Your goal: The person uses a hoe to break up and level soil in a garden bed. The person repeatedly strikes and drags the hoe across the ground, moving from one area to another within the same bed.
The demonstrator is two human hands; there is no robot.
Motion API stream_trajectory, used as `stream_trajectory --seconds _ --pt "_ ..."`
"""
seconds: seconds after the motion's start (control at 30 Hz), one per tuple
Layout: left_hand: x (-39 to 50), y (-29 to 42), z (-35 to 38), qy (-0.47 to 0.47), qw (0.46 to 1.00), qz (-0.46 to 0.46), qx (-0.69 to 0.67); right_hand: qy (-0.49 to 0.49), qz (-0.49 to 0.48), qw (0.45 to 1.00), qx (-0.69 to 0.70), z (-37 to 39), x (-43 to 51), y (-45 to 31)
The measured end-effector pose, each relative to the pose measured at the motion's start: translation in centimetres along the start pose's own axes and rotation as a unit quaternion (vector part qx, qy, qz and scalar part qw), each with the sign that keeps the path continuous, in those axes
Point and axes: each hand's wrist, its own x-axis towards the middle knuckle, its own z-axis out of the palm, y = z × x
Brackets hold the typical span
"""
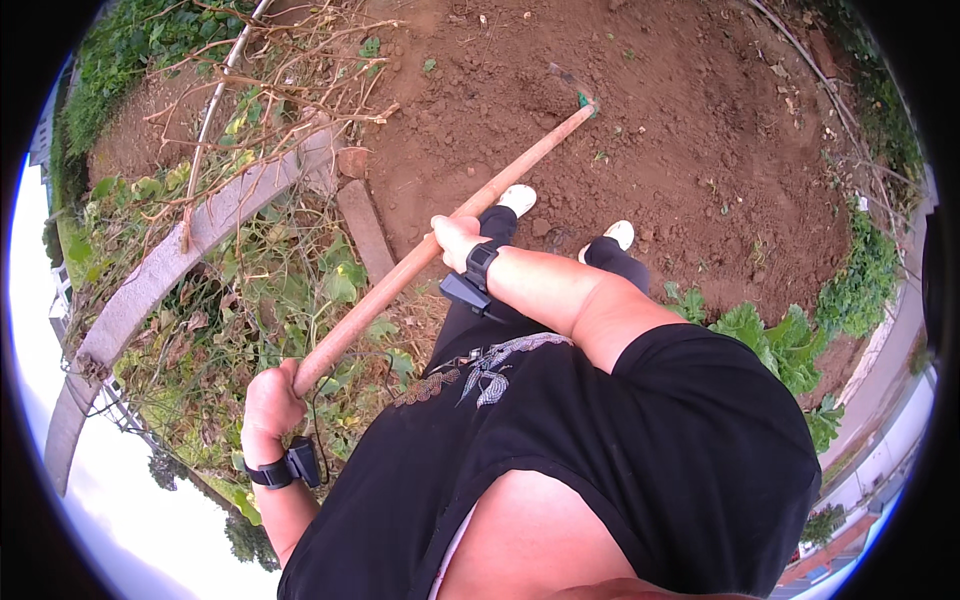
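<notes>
A hoe with a long wooden handle (382,296) runs diagonally across the head view. My left hand (271,401) is closed around the butt end, beside my left hip. Farther up the handle, my right hand (456,238) grips it in front of my thighs. At the far end the thin metal blade (571,78) is at the brown soil (675,150); whether its edge is sunk in cannot be told. Something green (586,101) sits where blade and handle join. Both wrists carry strapped black devices.
My white shoes (517,199) stand on the soil below the handle. Left are a concrete beam (202,221), dry branches (300,97), tangled vines (270,300) and a brick-like block (366,229). Leafy green plants (772,341) grow to the right, with a pale path (885,322) beyond.
</notes>
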Motion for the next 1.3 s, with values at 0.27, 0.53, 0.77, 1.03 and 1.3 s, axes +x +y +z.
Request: stream_trajectory --seconds 0.27,0.53,0.77,1.03,1.3 --pt "7.2 2.7 1.0 0.091 0.991 0.087 0.048 0.071 -0.029 0.981 0.179 -7.1 1.9 -4.4" --pt "9.4 9.4 3.0 0.084 0.987 0.136 -0.005 0.092 -0.076 0.980 0.157 -14.8 9.5 -12.6" --pt "1.2 -0.7 -2.2 -0.011 1.000 0.003 0.026 0.030 0.052 0.993 0.098 -5.4 4.2 0.2" --pt "1.2 0.3 -3.4 0.267 0.948 -0.029 0.171 0.044 0.019 0.986 0.160 -5.3 1.4 -3.7" --pt "-8.5 4.2 -12.3 0.284 0.923 -0.091 0.242 -0.205 0.092 0.969 0.103 3.8 -2.9 -5.0"
